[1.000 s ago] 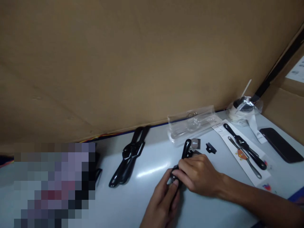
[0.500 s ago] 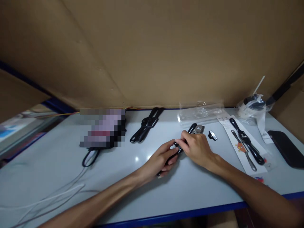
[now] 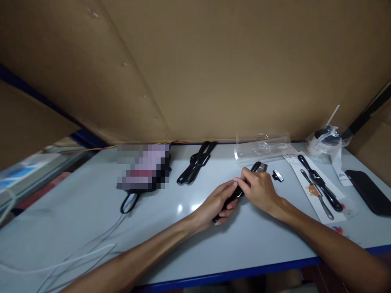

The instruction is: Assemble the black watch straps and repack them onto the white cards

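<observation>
My left hand (image 3: 218,202) is closed around the lower part of a black spokeshave (image 3: 232,197), which slants up to the right above the table. At the tool's middle, my right hand (image 3: 259,188) grips with thumb and fingers, covering much of the body. The upper handle sticks out beyond my right knuckles. Just behind that hand lies a flat grey metal piece (image 3: 263,167), partly hidden. A small shiny metal cap (image 3: 277,176) with a black edge rests to its right.
Further left lie black spokeshaves (image 3: 195,163), side by side. At right, another spokeshave (image 3: 319,183) sits on a printed card (image 3: 302,185). Around them are a clear plastic sleeve (image 3: 259,152), a plastic-wrapped bundle (image 3: 326,138), a black slab (image 3: 368,192), a blurred-out device (image 3: 145,167) and cables (image 3: 91,252).
The view has shifted slightly, so everything on the table sits a bit further right. My left thumb has moved closer against my right fingers. Both hands keep hold of the spokeshave.
</observation>
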### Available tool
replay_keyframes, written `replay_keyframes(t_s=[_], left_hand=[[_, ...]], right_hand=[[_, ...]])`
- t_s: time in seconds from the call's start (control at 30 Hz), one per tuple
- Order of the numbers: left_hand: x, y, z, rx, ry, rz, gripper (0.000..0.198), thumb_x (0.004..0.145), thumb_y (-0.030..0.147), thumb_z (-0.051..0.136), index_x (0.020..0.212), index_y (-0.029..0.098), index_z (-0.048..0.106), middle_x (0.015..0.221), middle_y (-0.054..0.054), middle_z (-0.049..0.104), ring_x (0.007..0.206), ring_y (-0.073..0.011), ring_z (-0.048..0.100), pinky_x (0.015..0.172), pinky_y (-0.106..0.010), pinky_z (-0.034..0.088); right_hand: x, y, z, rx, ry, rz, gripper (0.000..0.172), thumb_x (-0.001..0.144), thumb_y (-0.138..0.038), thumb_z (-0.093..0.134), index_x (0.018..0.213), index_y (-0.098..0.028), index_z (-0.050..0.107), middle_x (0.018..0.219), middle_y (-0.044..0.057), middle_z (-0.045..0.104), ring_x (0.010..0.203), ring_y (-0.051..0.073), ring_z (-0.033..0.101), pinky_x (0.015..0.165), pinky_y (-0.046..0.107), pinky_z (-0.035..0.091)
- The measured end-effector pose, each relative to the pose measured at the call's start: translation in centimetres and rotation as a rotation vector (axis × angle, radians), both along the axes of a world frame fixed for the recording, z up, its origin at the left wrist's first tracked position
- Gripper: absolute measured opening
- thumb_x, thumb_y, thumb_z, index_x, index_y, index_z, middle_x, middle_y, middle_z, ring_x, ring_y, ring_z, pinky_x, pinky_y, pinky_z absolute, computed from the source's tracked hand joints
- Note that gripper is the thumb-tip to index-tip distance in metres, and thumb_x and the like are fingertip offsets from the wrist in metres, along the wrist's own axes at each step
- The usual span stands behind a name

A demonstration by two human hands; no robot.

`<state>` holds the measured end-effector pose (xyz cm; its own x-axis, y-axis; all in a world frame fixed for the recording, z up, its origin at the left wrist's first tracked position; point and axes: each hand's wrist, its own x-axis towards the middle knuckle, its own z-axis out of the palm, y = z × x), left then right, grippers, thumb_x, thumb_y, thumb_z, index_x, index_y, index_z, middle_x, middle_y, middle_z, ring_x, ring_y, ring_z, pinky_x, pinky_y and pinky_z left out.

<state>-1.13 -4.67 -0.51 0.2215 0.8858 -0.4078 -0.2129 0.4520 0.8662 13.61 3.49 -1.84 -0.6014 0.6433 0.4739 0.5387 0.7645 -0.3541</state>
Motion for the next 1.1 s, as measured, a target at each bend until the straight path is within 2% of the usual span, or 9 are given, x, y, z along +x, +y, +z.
replay_keyframes(t_s=[0.1, 0.27, 0.43, 0.67, 0.9, 1.1], left_hand=[[0.2, 0.0, -0.2, 0.025, -0.017, 0.014, 0.041, 0.093, 0.063, 0.048, 0.100, 0.022, 0.047, 0.058, 0.009, 0.038, 0.038, -0.0040, 0.020, 0.031, -0.012, 0.020], [0.3, -0.1, -0.7, 0.056, -0.023, 0.029, 0.040, 0.092, 0.061, 0.052, 0.104, 0.023, 0.047, 0.058, 0.010, 0.038, 0.037, -0.0041, 0.019, 0.030, -0.012, 0.021], [0.0, 0.0, -1.0, 0.056, -0.036, 0.047, 0.040, 0.092, 0.061, 0.052, 0.101, 0.023, 0.046, 0.058, 0.010, 0.039, 0.037, -0.0037, 0.020, 0.030, -0.012, 0.022], [0.0, 0.0, -0.9, 0.074, -0.046, 0.051, 0.036, 0.092, 0.057, 0.054, 0.099, 0.023, 0.046, 0.057, 0.010, 0.038, 0.038, -0.0044, 0.019, 0.030, -0.013, 0.020], [0.2, 0.0, -0.9, 0.058, -0.041, 0.072, 0.037, 0.093, 0.058, 0.051, 0.089, 0.023, 0.042, 0.058, 0.009, 0.039, 0.038, -0.0045, 0.023, 0.031, -0.014, 0.021], [0.1, 0.0, -0.9, 0.042, -0.041, 0.065, 0.035, 0.093, 0.057, 0.051, 0.089, 0.023, 0.042, 0.059, 0.009, 0.041, 0.038, -0.0044, 0.024, 0.031, -0.013, 0.021]], right_hand=[[0.1, 0.1, -0.2, -0.023, 0.045, -0.008, 0.027, 0.098, -0.032, 0.054, 0.075, -0.019, 0.055, 0.061, -0.001, 0.064, 0.052, 0.012, 0.053, 0.056, 0.025, 0.024], [0.1, 0.1, -0.2, -0.063, 0.073, 0.012, 0.030, 0.099, -0.035, 0.054, 0.074, -0.019, 0.055, 0.060, -0.002, 0.062, 0.052, 0.011, 0.050, 0.056, 0.024, 0.026], [0.4, 0.0, 0.3, -0.053, 0.085, 0.078, 0.028, 0.101, -0.028, 0.048, 0.075, -0.019, 0.056, 0.063, -0.001, 0.062, 0.055, 0.012, 0.051, 0.059, 0.024, 0.029], [0.7, -0.2, 0.7, -0.038, 0.124, 0.191, 0.014, 0.094, -0.020, 0.053, 0.085, -0.018, 0.064, 0.075, 0.001, 0.066, 0.065, 0.013, 0.055, 0.064, 0.024, 0.036], [0.7, -0.1, 0.7, -0.007, 0.131, 0.144, 0.018, 0.093, -0.022, 0.056, 0.076, -0.018, 0.056, 0.072, 0.000, 0.059, 0.062, 0.012, 0.047, 0.061, 0.025, 0.033], [0.7, -0.1, 0.6, -0.051, 0.147, 0.171, 0.022, 0.093, -0.021, 0.053, 0.071, -0.019, 0.049, 0.066, -0.002, 0.054, 0.059, 0.011, 0.043, 0.060, 0.025, 0.030]])
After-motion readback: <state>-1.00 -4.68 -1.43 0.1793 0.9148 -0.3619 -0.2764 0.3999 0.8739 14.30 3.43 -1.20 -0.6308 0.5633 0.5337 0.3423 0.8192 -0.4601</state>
